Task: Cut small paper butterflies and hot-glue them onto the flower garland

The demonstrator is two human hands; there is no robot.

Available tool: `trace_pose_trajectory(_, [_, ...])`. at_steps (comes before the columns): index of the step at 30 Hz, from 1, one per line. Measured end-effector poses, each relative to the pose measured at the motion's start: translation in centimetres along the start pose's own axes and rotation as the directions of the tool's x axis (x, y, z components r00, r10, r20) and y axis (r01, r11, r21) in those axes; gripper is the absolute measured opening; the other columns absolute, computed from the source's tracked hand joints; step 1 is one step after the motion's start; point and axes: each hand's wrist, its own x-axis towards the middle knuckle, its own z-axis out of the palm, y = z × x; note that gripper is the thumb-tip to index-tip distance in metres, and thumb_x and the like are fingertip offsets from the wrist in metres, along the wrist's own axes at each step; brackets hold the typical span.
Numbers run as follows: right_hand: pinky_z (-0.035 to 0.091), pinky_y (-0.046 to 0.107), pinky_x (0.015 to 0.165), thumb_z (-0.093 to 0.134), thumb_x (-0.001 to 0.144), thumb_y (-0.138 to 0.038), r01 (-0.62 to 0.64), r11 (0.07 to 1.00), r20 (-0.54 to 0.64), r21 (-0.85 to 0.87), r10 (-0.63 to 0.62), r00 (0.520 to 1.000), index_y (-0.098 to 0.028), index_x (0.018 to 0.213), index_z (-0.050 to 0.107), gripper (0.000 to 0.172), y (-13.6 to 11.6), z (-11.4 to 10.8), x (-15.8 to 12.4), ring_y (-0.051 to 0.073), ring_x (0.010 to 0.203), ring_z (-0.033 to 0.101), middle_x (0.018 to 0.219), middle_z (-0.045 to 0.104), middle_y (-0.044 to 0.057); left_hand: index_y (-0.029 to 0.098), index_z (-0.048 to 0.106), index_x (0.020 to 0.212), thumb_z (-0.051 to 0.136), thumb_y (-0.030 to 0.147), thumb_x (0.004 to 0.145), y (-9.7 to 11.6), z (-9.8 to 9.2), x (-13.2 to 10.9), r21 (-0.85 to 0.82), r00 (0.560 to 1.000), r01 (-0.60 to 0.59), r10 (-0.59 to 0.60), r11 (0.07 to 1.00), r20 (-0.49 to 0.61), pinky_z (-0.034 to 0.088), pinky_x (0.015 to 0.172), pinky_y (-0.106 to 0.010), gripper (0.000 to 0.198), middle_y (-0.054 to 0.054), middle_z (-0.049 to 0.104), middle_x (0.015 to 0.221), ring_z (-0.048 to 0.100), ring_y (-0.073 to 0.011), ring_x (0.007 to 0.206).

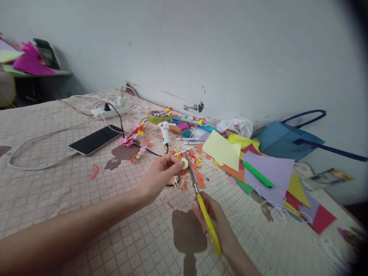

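Between the thumb and fingers of my left hand [165, 168] is a small pale-yellow piece of paper [184, 163] with a rounded edge. My right hand [214, 216] is wrapped round the yellow handle of a pair of scissors [205, 212]. The metal blades point away from me, and their tips are right beside the paper piece; whether they touch it I cannot tell. Under and behind my hands lies a heap of colourful paper scraps [198, 163]. A white glue gun [165, 134] lies just beyond, its black cord running toward my left hand.
To the left are a tablet [96, 140] on a charging cable and a power strip [110, 111]. Coloured paper sheets [266, 172], a green cutter [258, 174] and white string [278, 212] lie to the right. A blue bag [287, 140] leans by the wall. Tape [156, 117] sits at the back.
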Motion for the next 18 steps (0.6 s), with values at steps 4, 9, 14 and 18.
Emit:
trace_pose_trajectory(4, [0.026,0.02,0.036,0.051,0.077,-0.063,-0.003,0.993,-0.007,0.118,0.004,1.0,-0.021,0.067,0.04,0.045,0.5,0.0,0.3,0.007,0.039,0.029,0.05,0.033,-0.008,0.016,0.057,0.076,0.067,0.032,0.077,0.0,-0.1,0.1,0.045,1.0,0.019,-0.02,0.999,0.014,0.05,0.077,-0.025,0.019,-0.001,0.067,0.078,0.064,-0.0113,0.075])
trace_pose_trajectory(9, [0.03,0.019,0.034,0.053,0.072,-0.068,-0.082,0.934,0.008,0.348,0.084,0.996,-0.021,0.069,0.04,0.049,0.0,-1.0,0.5,0.006,0.034,0.03,0.046,0.036,-0.009,0.014,0.056,0.068,0.07,0.031,0.072,-0.1,0.2,-0.3,0.196,0.942,0.181,-0.227,0.964,0.248,0.051,0.064,-0.023,0.022,-0.002,0.067,0.069,0.064,-0.0105,0.063])
trace_pose_trajectory(14, [0.033,0.019,0.039,0.063,0.074,-0.049,-0.046,0.934,-0.002,0.354,0.049,0.999,-0.02,0.075,0.047,0.034,-0.8,-2.1,0.5,0.006,0.04,0.037,0.049,0.042,-0.009,0.015,0.058,0.071,0.068,0.031,0.073,-0.7,0.3,-0.8,0.359,0.805,0.271,-0.414,0.893,0.424,0.052,0.058,-0.022,0.019,-0.002,0.068,0.066,0.064,-0.0103,0.057])
trace_pose_trajectory(18, [0.034,0.02,0.04,0.069,0.066,-0.039,-0.061,0.959,0.005,0.276,0.061,0.998,-0.019,0.077,0.047,0.031,-1.0,-1.9,0.7,0.006,0.043,0.04,0.063,0.051,-0.006,0.015,0.058,0.071,0.067,0.029,0.073,-1.1,0.0,-0.8,0.441,0.791,0.226,-0.427,0.869,0.437,0.052,0.056,-0.022,0.017,-0.002,0.067,0.064,0.064,-0.0113,0.056])
